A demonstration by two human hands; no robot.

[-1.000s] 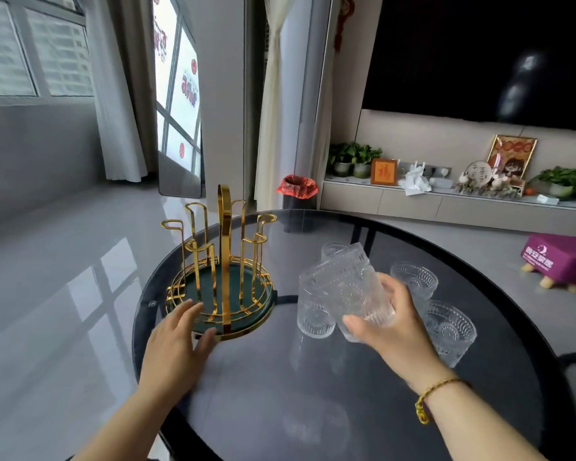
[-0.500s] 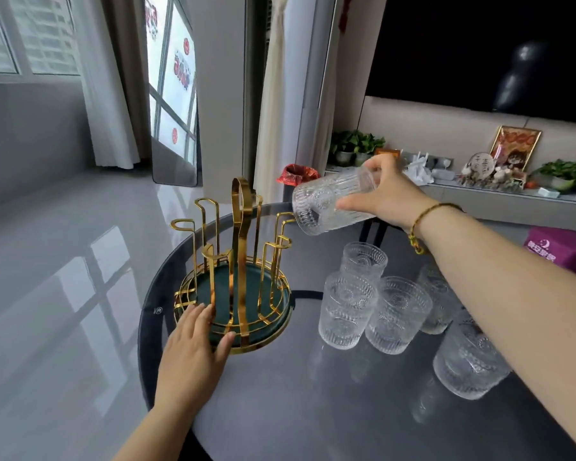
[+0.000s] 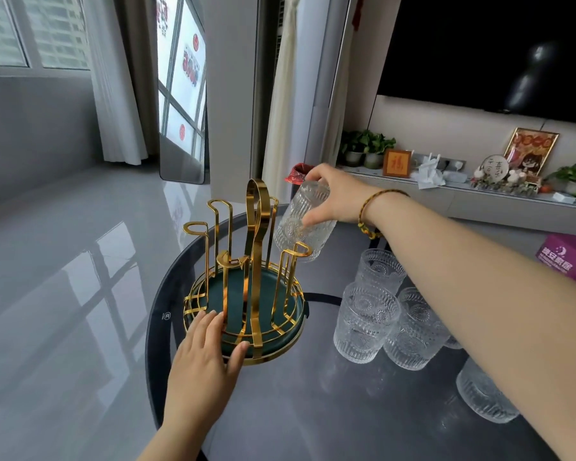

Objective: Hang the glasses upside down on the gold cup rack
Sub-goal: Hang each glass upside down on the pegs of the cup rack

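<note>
The gold cup rack (image 3: 246, 287) with a dark green base stands on the left part of the round dark glass table (image 3: 313, 410). My left hand (image 3: 207, 354) lies flat against the rack's front rim. My right hand (image 3: 333, 197) grips a clear ribbed glass (image 3: 301, 222) by its base, mouth down and slightly tilted, right above a gold prong on the rack's right side. Several more clear glasses stand upright to the right, the nearest ones being a front glass (image 3: 363, 324) and a glass (image 3: 381, 269) behind it. Another glass (image 3: 482, 394) stands under my right forearm.
The table edge curves close to the rack on the left, with grey shiny floor beyond. A low TV shelf (image 3: 479, 201) with plants, frames and trinkets runs along the far wall. A purple stool (image 3: 569, 257) sits at the right.
My right hand turned the glass from sideways to mouth down and lowered it toward the rack's right prong. My left hand stayed at the rack's front rim.
</note>
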